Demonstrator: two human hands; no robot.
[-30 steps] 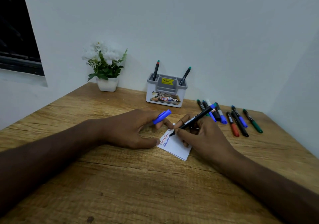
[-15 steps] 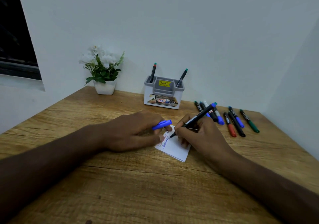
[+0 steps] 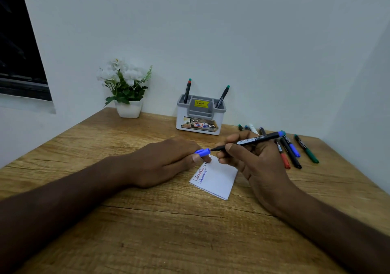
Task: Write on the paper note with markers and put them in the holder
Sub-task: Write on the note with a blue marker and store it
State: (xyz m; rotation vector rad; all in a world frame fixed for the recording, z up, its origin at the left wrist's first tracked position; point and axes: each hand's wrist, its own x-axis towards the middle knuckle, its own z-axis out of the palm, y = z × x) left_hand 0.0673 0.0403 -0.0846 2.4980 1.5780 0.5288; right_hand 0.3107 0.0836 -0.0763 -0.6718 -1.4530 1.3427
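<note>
At far left a dark window point(image 3: 19, 41) cuts into the smooth pale wall. Against that wall a small white square pot point(image 3: 128, 109) of white flowers and green leaves sits on your table point(image 3: 105, 231), a wood-grain top with a long dark crack line running across it.

Your left hand point(image 3: 166, 164) rests on the table, fingers curled, pinching a blue cap point(image 3: 202, 152) between thumb and fingertip, its open end facing right. Behind it the holder point(image 3: 200, 115) stands at the wall: a boxy white plastic caddy with a grey insert, a yellow price sticker and a printed label on the front. Two slim black markers stand in it, one in the left slot point(image 3: 187, 91) with a red-and-green end, one leaning in the right slot point(image 3: 222, 96) with a green end.

The note point(image 3: 217, 178), a folded white paper, lies flat between your hands with red and blue scribble along its left edge.

Your right hand point(image 3: 251, 159) grips the marker point(image 3: 249, 141), a thin black barrel with white print and a blue end, held nearly level above the note with its tip just at the cap's mouth.

Right of that hand, loose markers point(image 3: 292, 153) lie side by side on the table: red, black, blue and green caps show, with more partly hidden behind your fingers.
</note>
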